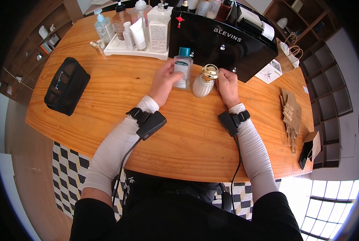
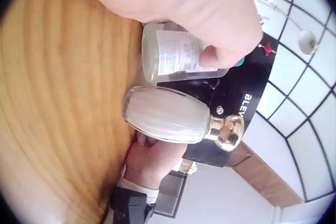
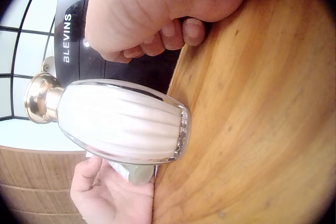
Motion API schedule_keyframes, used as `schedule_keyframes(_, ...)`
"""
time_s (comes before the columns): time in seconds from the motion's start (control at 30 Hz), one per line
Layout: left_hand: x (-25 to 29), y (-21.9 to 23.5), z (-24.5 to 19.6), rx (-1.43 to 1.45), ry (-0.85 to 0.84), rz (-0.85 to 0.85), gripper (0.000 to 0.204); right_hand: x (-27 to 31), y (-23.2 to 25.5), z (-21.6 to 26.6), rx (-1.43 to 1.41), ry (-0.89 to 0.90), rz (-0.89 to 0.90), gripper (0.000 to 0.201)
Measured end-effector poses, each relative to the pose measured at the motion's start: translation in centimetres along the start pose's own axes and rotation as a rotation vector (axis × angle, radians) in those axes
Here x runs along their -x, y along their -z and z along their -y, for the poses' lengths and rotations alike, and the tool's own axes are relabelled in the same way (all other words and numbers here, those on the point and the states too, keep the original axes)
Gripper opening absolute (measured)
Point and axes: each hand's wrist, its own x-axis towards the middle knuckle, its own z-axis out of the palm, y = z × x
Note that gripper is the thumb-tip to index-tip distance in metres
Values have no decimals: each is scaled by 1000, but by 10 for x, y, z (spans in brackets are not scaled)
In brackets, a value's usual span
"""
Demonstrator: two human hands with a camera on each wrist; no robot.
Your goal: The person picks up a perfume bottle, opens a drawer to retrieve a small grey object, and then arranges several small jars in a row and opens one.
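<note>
My left hand (image 1: pixel 164 82) holds an upright clear bottle (image 1: pixel 185 82) with a teal cap, its thumb lying across the label. In the left wrist view the bottle's white printed label (image 2: pixel 176 53) shows beneath that hand. Just right of it stands a ribbed, white-filled glass bottle (image 3: pixel 118 121) with a round gold cap (image 1: pixel 210 71). Beside this gold-capped bottle my right hand (image 1: pixel 228 86) rests on the table, knuckles up. The right wrist view shows its fingers (image 3: pixel 170 35) curled in toward the palm, with nothing seen in them.
Behind the hands stands a black BLEVINS box (image 1: pixel 243 50) with bottles on top. A white tray (image 1: pixel 135 53) of toiletries is to its left. A black mesh pouch (image 1: pixel 69 86) lies at the table's left, brown paper bags (image 1: pixel 291 114) at the right.
</note>
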Motion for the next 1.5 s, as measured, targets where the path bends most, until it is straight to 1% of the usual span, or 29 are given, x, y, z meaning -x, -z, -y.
schedule_keyframes(0.03,-2,5,5,106,1,-24,44,1,0,1,2,-10,-5,36)
schedule_keyframes(0.07,0,5,1,106,1,-27,44,0,0,-1,1,-10,-2,36)
schedule_keyframes(0.13,4,7,-7,330,130,-36,54,-2,1,-4,-8,-11,13,36)
schedule_keyframes(0.17,4,8,-11,331,128,-36,54,-2,0,-5,-7,-9,14,36)
schedule_keyframes(0.23,3,11,-18,484,170,86,60,-2,0,-6,-16,-8,1,36)
schedule_keyframes(0.33,3,10,-19,545,185,84,61,-2,1,-5,6,10,-3,37)
schedule_keyframes(0.37,2,9,-19,544,186,85,61,-2,1,-5,5,10,-5,37)
schedule_keyframes(0.43,2,7,-18,565,180,26,63,-2,2,-4,17,-9,8,37)
schedule_keyframes(0.57,0,10,-16,543,160,57,61,0,0,0,22,21,6,37)
schedule_keyframes(0.63,2,5,-18,542,124,21,59,1,-1,0,-5,-5,0,37)
schedule_keyframes(0.73,1,7,-17,515,143,60,54,0,-1,0,-13,4,-2,37)
schedule_keyframes(0.77,1,7,-16,515,142,61,54,0,-1,-1,-12,6,-2,37)
schedule_keyframes(0.83,0,6,-14,426,125,39,52,-2,0,-4,-9,9,8,37)
schedule_keyframes(0.93,-1,7,-11,414,121,58,50,-1,0,-4,26,20,-10,37)
schedule_keyframes(1.07,-3,10,-7,454,154,41,50,1,0,3,35,6,0,37)
schedule_keyframes(1.13,-3,11,-8,507,193,55,44,0,-1,1,21,12,-10,37)
schedule_keyframes(1.17,-1,9,-9,508,193,53,44,0,-1,1,21,11,-8,37)
schedule_keyframes(1.23,0,4,-11,355,144,32,41,0,0,0,23,-4,-1,37)
schedule_keyframes(1.37,-3,5,-8,392,118,70,42,-2,0,-2,-17,10,2,37)
schedule_keyframes(1.43,-1,3,-9,376,128,18,42,-1,-1,-2,4,12,-1,37)
schedule_keyframes(1.5,0,5,-8,364,143,35,41,-1,-1,0,14,14,0,38)
